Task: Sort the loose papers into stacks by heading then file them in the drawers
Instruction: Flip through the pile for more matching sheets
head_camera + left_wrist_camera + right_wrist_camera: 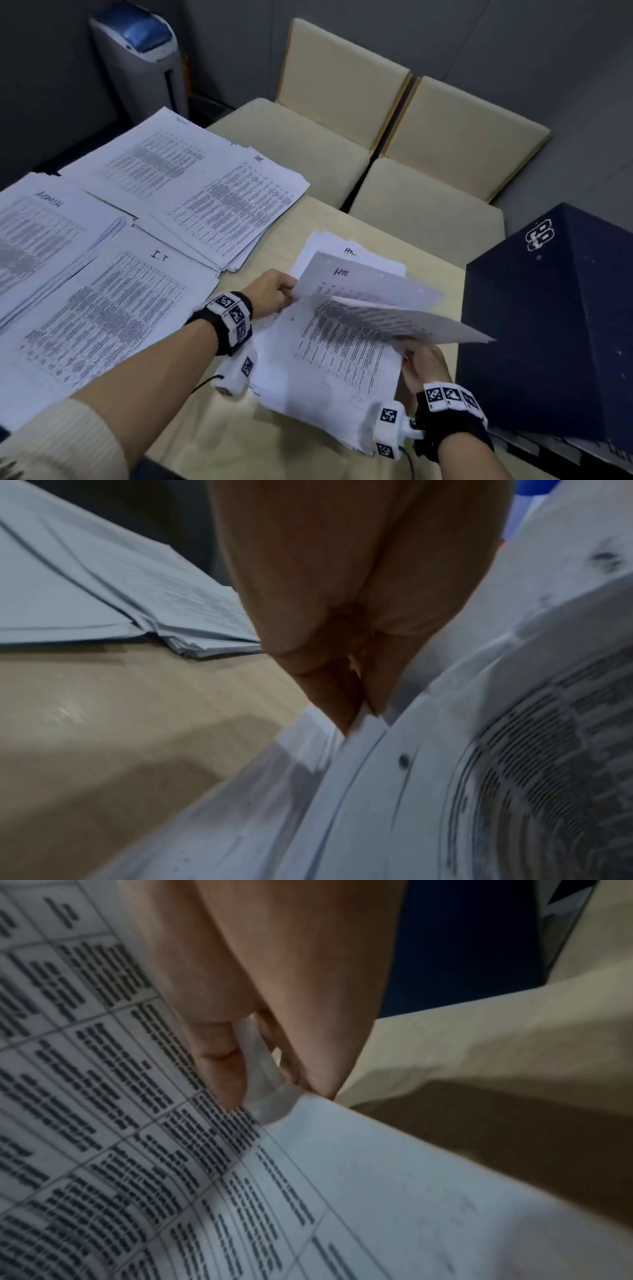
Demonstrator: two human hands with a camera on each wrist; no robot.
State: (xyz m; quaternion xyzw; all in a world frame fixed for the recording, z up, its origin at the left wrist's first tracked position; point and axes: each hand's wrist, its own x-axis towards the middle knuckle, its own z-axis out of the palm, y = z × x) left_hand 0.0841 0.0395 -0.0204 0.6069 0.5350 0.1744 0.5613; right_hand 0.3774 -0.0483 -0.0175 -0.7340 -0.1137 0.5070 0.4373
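Sorted stacks lie on the wooden table (239,428): one headed ADMIN (41,226), one headed I.T (113,308), one headed HR (236,202), and a further stack (154,157) whose heading I cannot read. An unsorted pile (325,373) sits in front of me. Two sheets are lifted off it, a printed sheet (394,318) over a sheet headed HR (359,281). My left hand (287,294) pinches their left edge (363,723). My right hand (407,353) pinches the printed sheet's near right corner (263,1085), which curls between thumb and fingers.
A dark blue cabinet (548,325) stands against the table's right side. Two beige chairs (342,113) (455,164) stand beyond the table's far edge. A grey and blue bin (140,58) is in the back left corner.
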